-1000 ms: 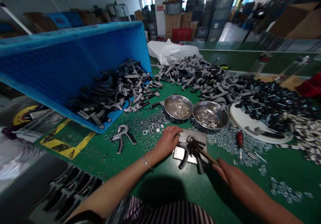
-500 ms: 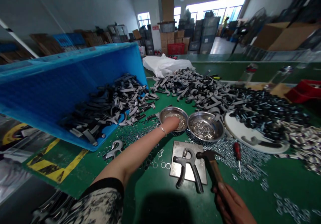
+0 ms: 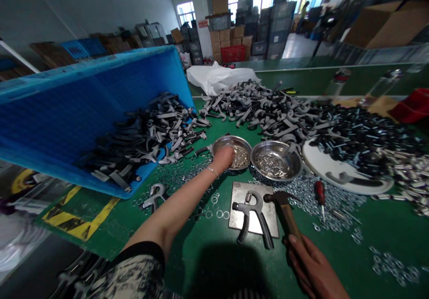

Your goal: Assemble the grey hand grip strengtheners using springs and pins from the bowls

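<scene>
My left hand [image 3: 224, 157] reaches into the left steel bowl [image 3: 217, 143], its fingers curled down among small metal parts; what they hold is hidden. My right hand [image 3: 310, 265] grips the wooden handle of a hammer [image 3: 284, 210], whose head rests at the right edge of a square metal plate [image 3: 240, 192]. A grey-and-black hand gripper [image 3: 254, 216] lies on that plate, untouched. A second steel bowl [image 3: 276, 161] of small pins sits to the right of the first.
A tipped blue crate [image 3: 83, 107] spills gripper handles on the left. More handle parts [image 3: 264, 109] are heaped behind the bowls, with black-tipped bolts over a white disc [image 3: 348, 174]. Washers [image 3: 301, 191], a red screwdriver [image 3: 320, 194] and another hand gripper [image 3: 152, 196] lie on the green table.
My left hand left the hand gripper on the plate and reached forward into the left bowl. The hammer moved off the gripper to the plate's right edge.
</scene>
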Demonstrator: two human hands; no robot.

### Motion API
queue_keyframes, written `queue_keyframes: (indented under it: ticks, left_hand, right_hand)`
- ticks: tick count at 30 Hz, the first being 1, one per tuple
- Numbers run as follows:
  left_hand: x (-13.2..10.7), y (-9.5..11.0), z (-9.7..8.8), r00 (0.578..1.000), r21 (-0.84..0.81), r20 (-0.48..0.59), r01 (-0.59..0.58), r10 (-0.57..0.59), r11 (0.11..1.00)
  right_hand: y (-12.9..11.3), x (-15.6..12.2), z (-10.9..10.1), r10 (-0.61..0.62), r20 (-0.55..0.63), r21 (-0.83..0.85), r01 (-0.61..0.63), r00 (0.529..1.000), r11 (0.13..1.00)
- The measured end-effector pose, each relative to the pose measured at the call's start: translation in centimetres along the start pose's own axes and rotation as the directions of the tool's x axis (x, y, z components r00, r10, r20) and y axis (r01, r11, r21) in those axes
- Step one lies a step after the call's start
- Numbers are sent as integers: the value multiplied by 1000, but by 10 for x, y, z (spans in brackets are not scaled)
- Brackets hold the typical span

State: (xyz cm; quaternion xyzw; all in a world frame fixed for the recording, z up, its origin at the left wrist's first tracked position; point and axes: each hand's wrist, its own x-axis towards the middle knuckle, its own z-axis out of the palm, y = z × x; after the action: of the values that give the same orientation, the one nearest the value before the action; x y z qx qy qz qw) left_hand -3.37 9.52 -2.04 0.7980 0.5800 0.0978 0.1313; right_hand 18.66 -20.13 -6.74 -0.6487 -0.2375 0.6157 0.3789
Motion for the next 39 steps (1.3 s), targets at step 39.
queue_keyframes:
  ticks: [39]
  left_hand:
    - [-124,13,57,891,-365,-138,-453,433,813]
  right_hand:
    - [0,3,-1,-127,24,-162,129,992,978]
